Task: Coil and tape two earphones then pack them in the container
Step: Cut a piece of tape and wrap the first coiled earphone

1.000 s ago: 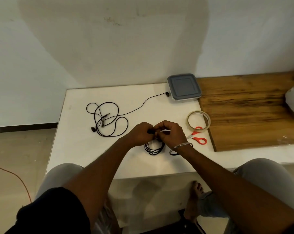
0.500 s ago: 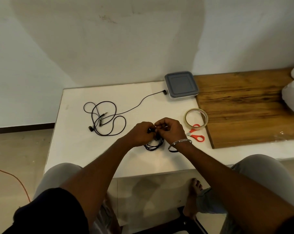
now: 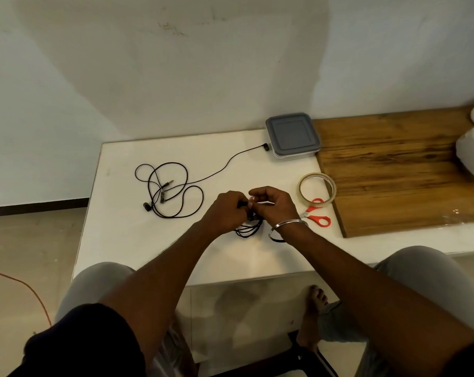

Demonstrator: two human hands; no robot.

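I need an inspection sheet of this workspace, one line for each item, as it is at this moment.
Surface: white table, with a wooden board at its right.
Job's things: coiled earphone held over the table; loose earphone uncoiled at left; container with its lid on; tape roll and scissors beside the board.
Clutter: white objects at the board's right edge.
Grippers: left hand and right hand both grip the coiled earphone.
Cables: the loose earphone's wire reaches the container; orange cord on the floor.
Surroundings: white wall.
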